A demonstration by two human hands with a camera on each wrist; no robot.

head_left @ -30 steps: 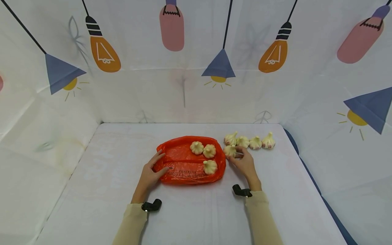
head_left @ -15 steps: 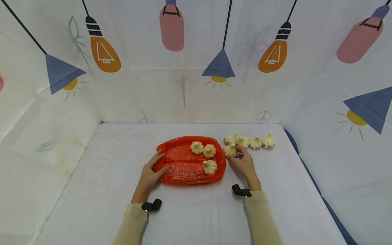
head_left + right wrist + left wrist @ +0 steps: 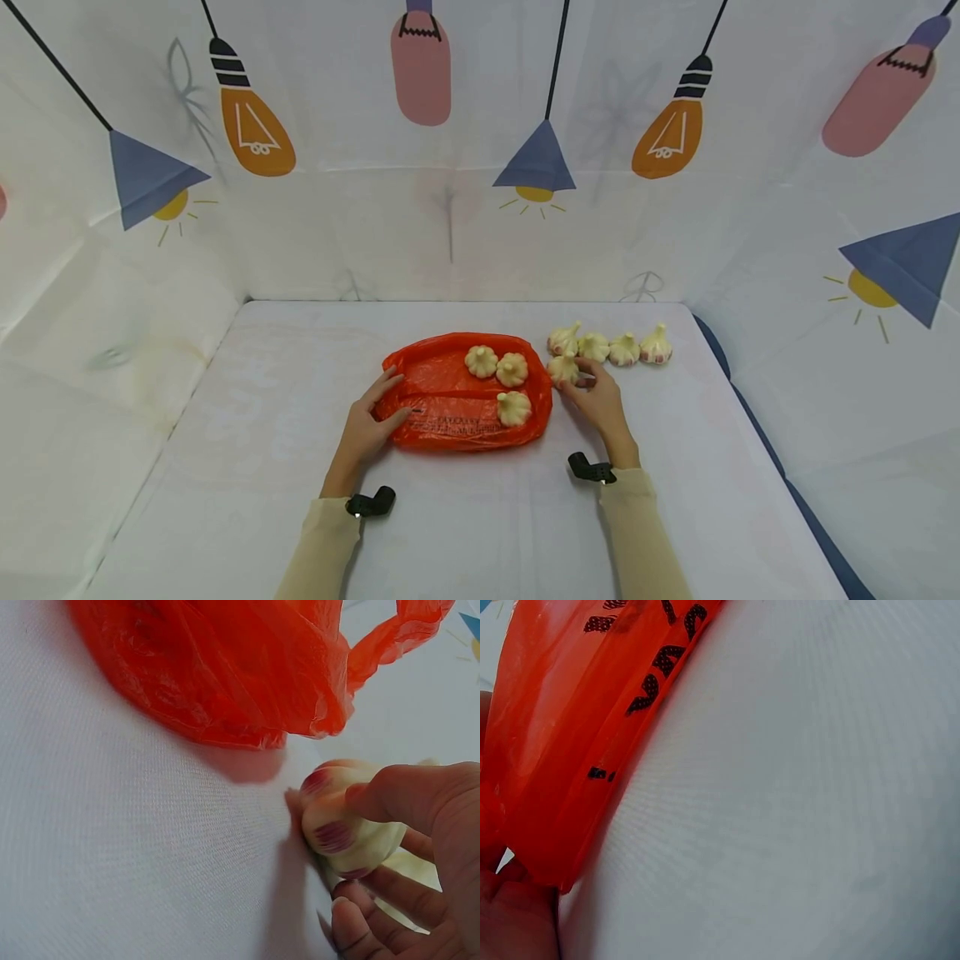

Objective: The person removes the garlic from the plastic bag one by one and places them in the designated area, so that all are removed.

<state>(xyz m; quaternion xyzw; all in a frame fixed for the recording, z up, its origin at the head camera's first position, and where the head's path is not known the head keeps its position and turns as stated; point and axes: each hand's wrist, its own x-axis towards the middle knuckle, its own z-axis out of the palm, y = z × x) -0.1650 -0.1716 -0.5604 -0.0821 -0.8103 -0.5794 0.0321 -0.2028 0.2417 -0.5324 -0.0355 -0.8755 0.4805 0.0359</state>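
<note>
Beside the red bag on the counter, a garlic bulb is pinched by the right hand, likely for control; the bag's left edge is touched by the spread left hand, presumably for steadying.

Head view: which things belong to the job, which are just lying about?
Likely in the job:
bag
three bulbs in it
held bulb, in right hand
four bulbs in a row
left hand, touching the bag

Likely just there:
table
printed sheet behind
wrist cameras
</note>
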